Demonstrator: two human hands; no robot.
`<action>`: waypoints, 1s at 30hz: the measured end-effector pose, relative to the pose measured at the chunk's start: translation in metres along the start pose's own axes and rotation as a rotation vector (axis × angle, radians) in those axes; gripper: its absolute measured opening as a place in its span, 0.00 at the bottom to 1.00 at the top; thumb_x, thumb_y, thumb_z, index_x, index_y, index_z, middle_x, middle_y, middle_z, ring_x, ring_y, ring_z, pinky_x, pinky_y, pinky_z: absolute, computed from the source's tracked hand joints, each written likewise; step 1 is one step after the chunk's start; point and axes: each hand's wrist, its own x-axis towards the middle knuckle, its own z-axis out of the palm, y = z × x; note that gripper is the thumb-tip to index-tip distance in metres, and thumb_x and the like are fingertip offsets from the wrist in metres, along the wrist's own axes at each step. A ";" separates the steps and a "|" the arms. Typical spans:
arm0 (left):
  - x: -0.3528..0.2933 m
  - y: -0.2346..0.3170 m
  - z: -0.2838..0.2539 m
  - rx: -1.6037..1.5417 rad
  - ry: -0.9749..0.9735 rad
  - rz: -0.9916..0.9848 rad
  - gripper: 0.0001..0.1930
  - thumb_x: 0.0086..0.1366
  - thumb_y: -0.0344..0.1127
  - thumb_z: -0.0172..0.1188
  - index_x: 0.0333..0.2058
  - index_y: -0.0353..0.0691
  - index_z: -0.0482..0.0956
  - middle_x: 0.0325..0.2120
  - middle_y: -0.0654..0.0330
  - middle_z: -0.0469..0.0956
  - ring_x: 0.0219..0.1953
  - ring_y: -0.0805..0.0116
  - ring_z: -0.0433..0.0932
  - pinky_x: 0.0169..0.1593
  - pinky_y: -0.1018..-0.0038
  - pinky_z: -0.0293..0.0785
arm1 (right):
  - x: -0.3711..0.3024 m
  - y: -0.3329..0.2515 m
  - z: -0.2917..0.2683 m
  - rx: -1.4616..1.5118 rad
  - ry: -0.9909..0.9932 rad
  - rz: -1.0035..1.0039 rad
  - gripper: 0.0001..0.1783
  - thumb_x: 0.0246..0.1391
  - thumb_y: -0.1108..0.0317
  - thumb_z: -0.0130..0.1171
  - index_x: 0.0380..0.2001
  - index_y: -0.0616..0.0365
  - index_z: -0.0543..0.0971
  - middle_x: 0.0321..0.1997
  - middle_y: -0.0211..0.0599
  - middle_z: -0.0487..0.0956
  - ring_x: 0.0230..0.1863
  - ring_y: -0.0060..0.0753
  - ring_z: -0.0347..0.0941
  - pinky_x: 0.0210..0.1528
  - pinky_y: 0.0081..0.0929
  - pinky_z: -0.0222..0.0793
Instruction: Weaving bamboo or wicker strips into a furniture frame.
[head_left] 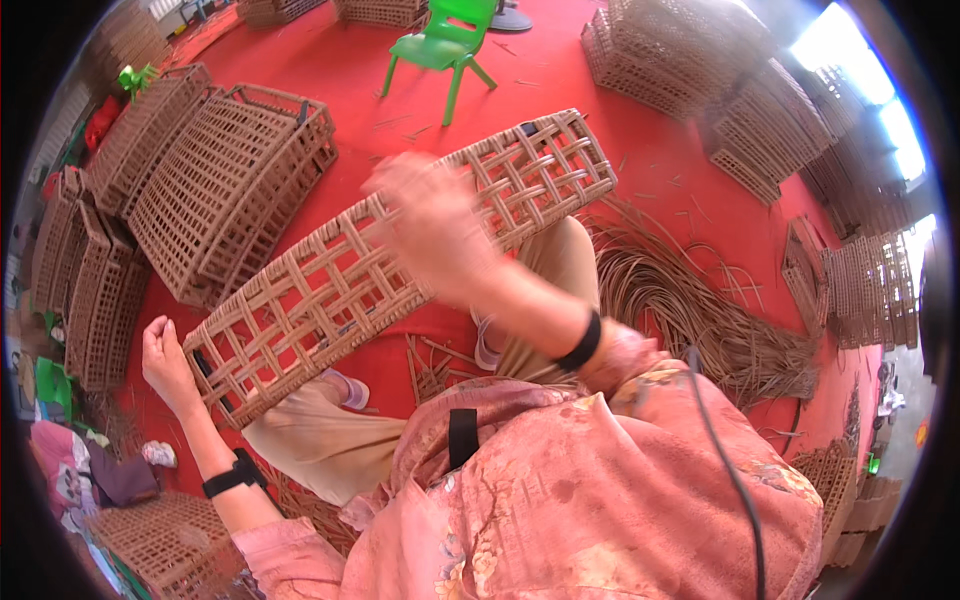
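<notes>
A long, narrow woven rattan panel [330, 290] lies slanted across my knees, its far right end raised. Brown flat strands cross over its frame in an open lattice, with red floor showing through the gaps. At the panel's lower left end, my left hand [170, 368] is closed against the edge, fingers bunched together. My right hand [435, 225] is over the middle of the panel, blurred by motion. Its fingers are smeared, so whether they hold a strand does not show. Part of the lattice is hidden behind this hand and wrist.
A coil of loose rattan strands [690, 300] lies on the red floor [350, 50] to my right. Woven baskets [220, 190] stand at the left, and stacked ones [680, 55] at the far right. A green chair [445, 45] stands ahead. Another person's leg [120, 470] shows at lower left.
</notes>
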 end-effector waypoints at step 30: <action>0.019 -0.036 0.011 -0.190 0.169 -0.019 0.10 0.62 0.33 0.64 0.39 0.36 0.85 0.33 0.55 0.86 0.35 0.69 0.84 0.43 0.72 0.78 | 0.052 0.074 -0.047 0.314 -0.671 0.166 0.24 0.52 0.77 0.57 0.55 0.60 0.77 0.52 0.40 0.81 0.57 0.33 0.75 0.51 0.33 0.75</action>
